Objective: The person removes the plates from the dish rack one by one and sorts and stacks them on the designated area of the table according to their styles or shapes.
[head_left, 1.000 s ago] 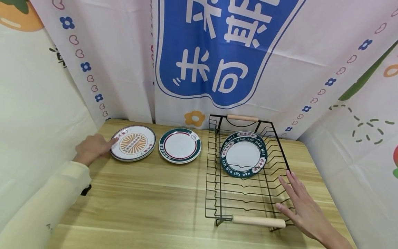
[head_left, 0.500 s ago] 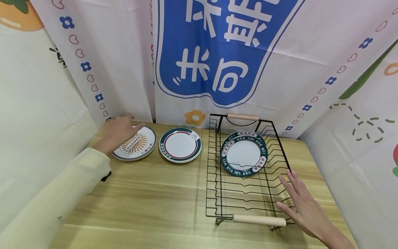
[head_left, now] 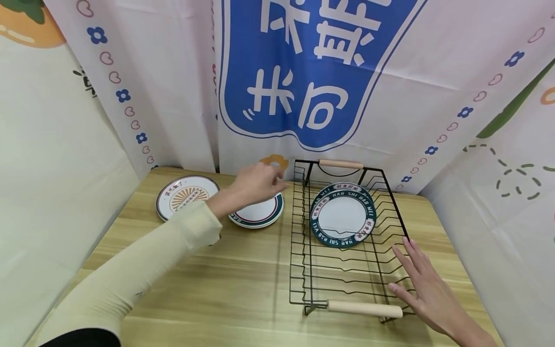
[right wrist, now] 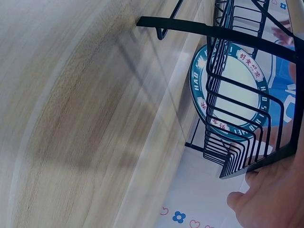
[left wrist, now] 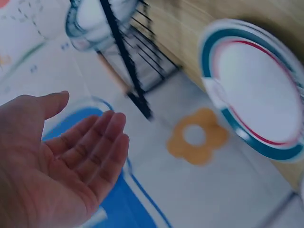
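Observation:
My left hand [head_left: 259, 184] hovers above a white plate with a green rim and red ring [head_left: 260, 212], hiding its far part. Its palm faces the left wrist camera with fingers loosely bent and nothing held. Further left lies a white plate with an orange sunburst [head_left: 186, 193], partly covered by my forearm. A black wire dish rack [head_left: 342, 278] holds overlapping green-rimmed plates [head_left: 342, 217] at its far end. My right hand [head_left: 427, 294] rests at the rack's right side with fingers spread, also seen against the rack in the right wrist view.
The wooden table [head_left: 225, 289] carries the plates and the rack. The rack has wooden handles at its near end [head_left: 364, 309] and far end [head_left: 341, 164]. A printed white curtain [head_left: 182, 96] hangs behind and at both sides.
My left hand has moved right, from the sunburst plate at the left to above the middle green-rimmed plate. The right hand and the rack have stayed in place.

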